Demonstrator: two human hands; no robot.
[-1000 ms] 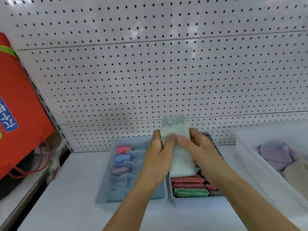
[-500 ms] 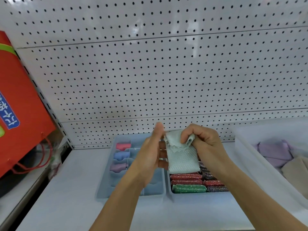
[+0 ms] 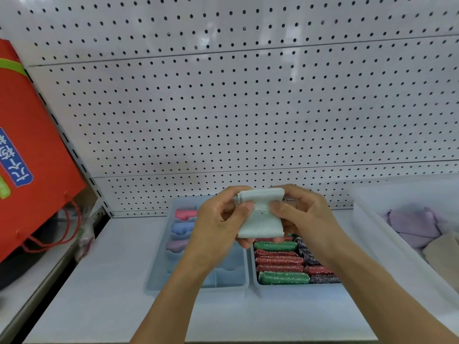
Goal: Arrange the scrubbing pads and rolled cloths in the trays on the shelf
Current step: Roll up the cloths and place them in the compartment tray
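A person's left hand (image 3: 218, 224) and right hand (image 3: 301, 213) hold a pale mint cloth (image 3: 260, 214) in the air above 2 trays on a white shelf (image 3: 104, 281). Both hands grip it: the left thumb and curled fingers pinch its left edge, the right thumb presses on its front with the fingers curled behind. The top of the cloth is rolled into a tight tube between the hands, and the lower part hangs flat beneath.

Directly below sit the 2 trays, side by side and touching. The left tray (image 3: 159, 269), pale blue and split into small compartments, holds 3 rolled cloths in its far left column: a pink roll (image 3: 185, 213) at the back, a blue roll (image 3: 182, 228) in front of it and a purple roll (image 3: 177, 244) nearer still. The compartments closer to the camera appear bare, though the left forearm hides part of them. The right tray (image 3: 253, 274) is packed with glittering scrubbing pads lying in rows: a green pad (image 3: 274, 245) at the back, red pads (image 3: 278, 260) in the middle, another green pad (image 3: 283, 278) at the front, and dark pads (image 3: 306, 254) along the right side.

Further right stands a large white bin (image 3: 387, 242) holding loose lilac cloths (image 3: 412, 224) and a beige cloth (image 3: 442, 254). A white pegboard (image 3: 248, 108) backs the shelf. At far left a red paper bag (image 3: 32, 145) with a blue label and red cord handles leans beside the shelving.
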